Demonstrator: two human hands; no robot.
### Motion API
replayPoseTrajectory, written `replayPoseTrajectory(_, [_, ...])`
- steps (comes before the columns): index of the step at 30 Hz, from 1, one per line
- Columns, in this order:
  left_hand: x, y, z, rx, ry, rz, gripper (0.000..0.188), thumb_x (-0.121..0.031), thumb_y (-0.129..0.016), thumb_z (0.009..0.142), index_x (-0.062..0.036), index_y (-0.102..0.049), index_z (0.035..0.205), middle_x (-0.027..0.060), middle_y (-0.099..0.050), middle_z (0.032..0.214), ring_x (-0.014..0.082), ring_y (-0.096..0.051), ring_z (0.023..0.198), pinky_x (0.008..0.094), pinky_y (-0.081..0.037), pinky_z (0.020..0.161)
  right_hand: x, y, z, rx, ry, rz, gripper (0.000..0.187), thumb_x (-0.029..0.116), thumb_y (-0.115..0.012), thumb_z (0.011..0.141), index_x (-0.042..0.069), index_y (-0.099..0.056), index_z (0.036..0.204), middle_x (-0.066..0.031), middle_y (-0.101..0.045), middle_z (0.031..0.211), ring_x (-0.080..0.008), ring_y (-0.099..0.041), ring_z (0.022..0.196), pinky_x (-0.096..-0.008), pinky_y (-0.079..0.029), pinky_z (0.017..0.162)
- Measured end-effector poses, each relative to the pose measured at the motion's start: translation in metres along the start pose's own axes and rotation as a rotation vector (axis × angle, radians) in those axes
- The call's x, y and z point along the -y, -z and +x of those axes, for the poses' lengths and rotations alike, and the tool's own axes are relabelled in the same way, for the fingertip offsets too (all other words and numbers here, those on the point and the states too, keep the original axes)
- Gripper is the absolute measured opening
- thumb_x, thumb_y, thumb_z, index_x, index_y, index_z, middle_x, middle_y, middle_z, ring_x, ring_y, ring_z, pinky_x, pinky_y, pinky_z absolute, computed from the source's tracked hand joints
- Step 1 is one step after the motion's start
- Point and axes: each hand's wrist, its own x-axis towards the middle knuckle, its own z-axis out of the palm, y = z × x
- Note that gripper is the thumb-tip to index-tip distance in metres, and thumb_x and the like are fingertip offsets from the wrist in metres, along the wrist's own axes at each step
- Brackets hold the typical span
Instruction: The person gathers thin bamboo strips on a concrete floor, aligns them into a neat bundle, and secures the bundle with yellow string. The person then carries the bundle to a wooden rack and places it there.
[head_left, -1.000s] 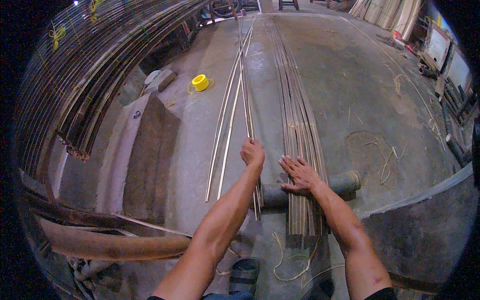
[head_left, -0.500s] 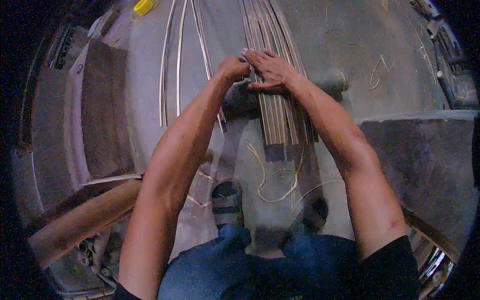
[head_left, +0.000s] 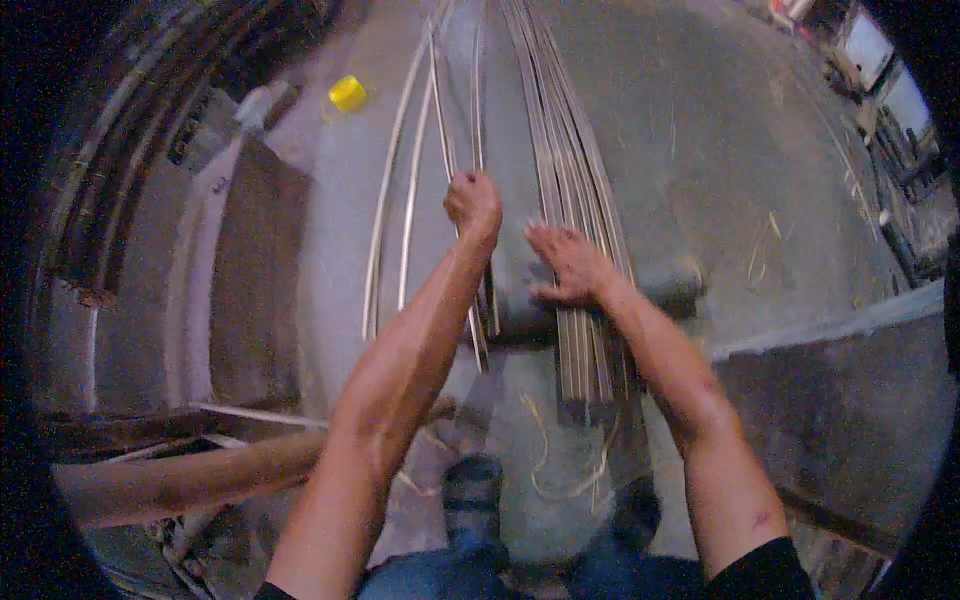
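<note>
My left hand (head_left: pixel 473 207) is closed in a fist around a long, thin strip (head_left: pixel 478 110) with pale edges. The strip's near end hangs below the fist. My right hand (head_left: pixel 575 265) rests with fingers stretched on a bundle of similar strips (head_left: pixel 570 150) lying side by side. Under the bundle's near part runs a dark cylinder (head_left: pixel 680 287), crosswise on the floor. Several separate strips (head_left: pixel 384 230) lie to the left of the bundle; one passes close by my left fist.
Loose pale twine (head_left: pixel 540 465) lies on the floor near my feet. A yellow roll (head_left: pixel 347 94) sits far left. Brown panels (head_left: pixel 255 280) and a thick brown tube (head_left: pixel 200 480) stand along the left. A dark flat-topped surface (head_left: pixel 850 400) is at right.
My left hand has moved away from the bundle to the left with a strip in it. The right hand stays on the bundle. The view has shifted, so everything sits lower.
</note>
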Motion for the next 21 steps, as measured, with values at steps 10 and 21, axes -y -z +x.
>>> replayPoseTrajectory(10, [0.045,0.008,0.066,-0.140,-0.209,0.141,0.023,-0.020,-0.050,0.080,0.0002,-0.061,0.081,0.0226,-0.063,0.080,0.0403,-0.061,0.078,0.0466,-0.046,0.072,-0.002,-0.016,-0.010,0.043,-0.018,-0.101,0.087,0.067,-0.040,0.081,0.006,-0.024,0.141,-0.0146,-0.027,0.145,-0.0267,-0.026,0.134,-0.0426,-0.020,0.109])
replayPoseTrajectory(21, [0.074,0.072,0.118,-0.087,-0.132,0.440,0.030,-0.027,-0.053,0.080,-0.0014,-0.063,0.092,0.0219,-0.064,0.090,0.0382,-0.062,0.086,0.0452,-0.048,0.076,-0.001,-0.012,-0.014,0.060,-0.039,-0.103,0.087,0.066,-0.039,0.082,0.006,-0.020,0.142,-0.0138,-0.028,0.145,-0.0260,-0.028,0.133,-0.0408,-0.019,0.110])
